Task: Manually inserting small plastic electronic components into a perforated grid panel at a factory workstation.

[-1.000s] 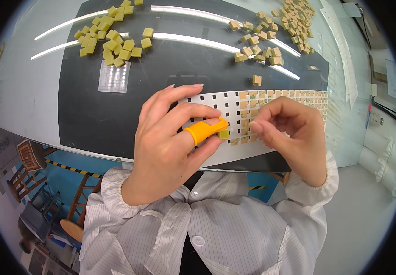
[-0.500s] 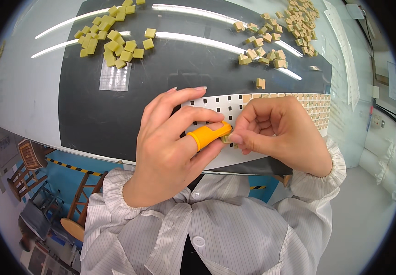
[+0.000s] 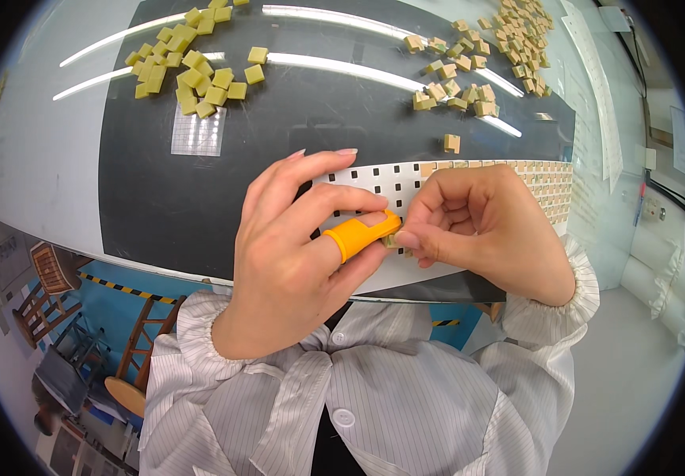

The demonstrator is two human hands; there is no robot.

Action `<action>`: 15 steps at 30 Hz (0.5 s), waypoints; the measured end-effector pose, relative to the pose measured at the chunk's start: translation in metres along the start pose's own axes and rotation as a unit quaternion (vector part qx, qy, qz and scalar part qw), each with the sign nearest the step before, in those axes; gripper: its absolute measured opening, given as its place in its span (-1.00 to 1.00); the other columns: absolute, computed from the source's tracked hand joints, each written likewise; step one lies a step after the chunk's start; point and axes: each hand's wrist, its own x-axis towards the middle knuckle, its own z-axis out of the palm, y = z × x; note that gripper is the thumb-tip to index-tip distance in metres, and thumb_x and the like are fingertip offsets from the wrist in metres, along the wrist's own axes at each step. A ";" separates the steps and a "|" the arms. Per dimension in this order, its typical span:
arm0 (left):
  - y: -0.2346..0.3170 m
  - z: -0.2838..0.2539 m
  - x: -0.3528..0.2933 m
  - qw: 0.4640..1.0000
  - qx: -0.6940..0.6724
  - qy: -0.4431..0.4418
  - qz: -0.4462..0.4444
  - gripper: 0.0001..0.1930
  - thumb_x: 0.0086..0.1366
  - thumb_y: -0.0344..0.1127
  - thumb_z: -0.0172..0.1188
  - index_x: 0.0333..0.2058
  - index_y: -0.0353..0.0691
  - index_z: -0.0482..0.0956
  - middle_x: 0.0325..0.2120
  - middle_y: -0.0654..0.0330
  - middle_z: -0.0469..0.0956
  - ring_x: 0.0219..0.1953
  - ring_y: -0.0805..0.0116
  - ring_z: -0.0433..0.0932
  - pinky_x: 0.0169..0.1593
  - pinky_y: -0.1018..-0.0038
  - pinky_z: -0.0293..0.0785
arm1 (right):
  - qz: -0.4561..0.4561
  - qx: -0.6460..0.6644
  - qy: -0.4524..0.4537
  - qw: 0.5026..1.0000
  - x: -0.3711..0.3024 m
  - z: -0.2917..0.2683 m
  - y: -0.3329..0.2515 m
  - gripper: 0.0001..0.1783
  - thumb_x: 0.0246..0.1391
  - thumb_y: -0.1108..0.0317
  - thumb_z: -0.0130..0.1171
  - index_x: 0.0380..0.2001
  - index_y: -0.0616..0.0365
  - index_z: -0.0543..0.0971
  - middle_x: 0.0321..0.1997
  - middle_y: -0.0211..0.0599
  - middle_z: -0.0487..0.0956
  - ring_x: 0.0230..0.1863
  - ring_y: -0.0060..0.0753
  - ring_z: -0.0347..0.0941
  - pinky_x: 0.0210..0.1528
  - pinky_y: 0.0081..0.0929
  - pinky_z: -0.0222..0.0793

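My left hand (image 3: 279, 246) is over the near edge of the table, with an orange plastic finger sleeve (image 3: 352, 236) on one finger. Its thumb and the sleeved finger pinch a small yellow-green block (image 3: 391, 241), mostly hidden by the fingers; its other fingers are spread. My right hand (image 3: 493, 218) closes thumb and index finger at the block's right edge, its other fingers curled in. Beneath both hands lies a white sheet (image 3: 426, 274) printed with black squares. Small tan pieces (image 3: 549, 184) in rows cover its right part.
Yellow-green blocks (image 3: 192, 78) lie loose at the far left, beside a clear gridded square (image 3: 198, 135). Tan-and-green pieces (image 3: 446, 73) are scattered at the far right, with a denser heap (image 3: 521, 40) behind. One piece (image 3: 451, 143) sits alone nearer the sheet. Stools (image 3: 132, 373) stand below left.
Both hands keep nearly the same pose and grip. The view has shifted very slightly; nothing on the table has visibly moved.
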 end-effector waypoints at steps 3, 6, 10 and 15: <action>0.000 0.000 0.000 1.000 0.001 0.000 0.002 -0.72 -0.17 -0.48 0.45 -0.38 -0.14 0.70 -0.26 0.35 0.64 0.07 0.11 0.50 0.16 0.19 0.30 | 0.005 0.001 0.001 1.000 0.000 0.001 0.000 -0.88 0.03 0.55 0.30 -0.48 0.31 0.53 -0.48 -0.39 0.57 -0.46 -0.67 0.50 -0.38 -0.71 0.45; 0.000 0.000 -0.001 1.000 0.002 0.002 0.004 -0.72 -0.17 -0.48 0.45 -0.38 -0.14 0.70 -0.27 0.35 0.64 0.07 0.12 0.50 0.15 0.19 0.30 | 0.004 -0.001 0.005 1.000 0.000 0.001 0.001 -0.88 0.02 0.56 0.30 -0.48 0.31 0.53 -0.48 -0.39 0.57 -0.46 -0.67 0.50 -0.38 -0.71 0.45; 0.000 0.000 0.000 1.000 0.001 0.003 0.003 -0.71 -0.18 -0.48 0.45 -0.37 -0.14 0.71 -0.27 0.36 0.64 0.07 0.12 0.50 0.14 0.21 0.31 | 0.004 -0.004 0.004 1.000 0.001 0.001 -0.001 -0.88 0.02 0.56 0.31 -0.48 0.31 0.53 -0.49 -0.40 0.57 -0.47 -0.67 0.50 -0.38 -0.71 0.44; 0.000 -0.001 0.000 1.000 0.003 -0.001 -0.002 -0.71 -0.18 -0.48 0.45 -0.37 -0.13 0.72 -0.27 0.36 0.64 0.06 0.11 0.50 0.13 0.23 0.33 | 0.000 -0.013 0.007 1.000 0.000 0.001 -0.002 -0.88 0.02 0.57 0.30 -0.48 0.31 0.53 -0.48 -0.40 0.57 -0.47 -0.68 0.50 -0.38 -0.71 0.44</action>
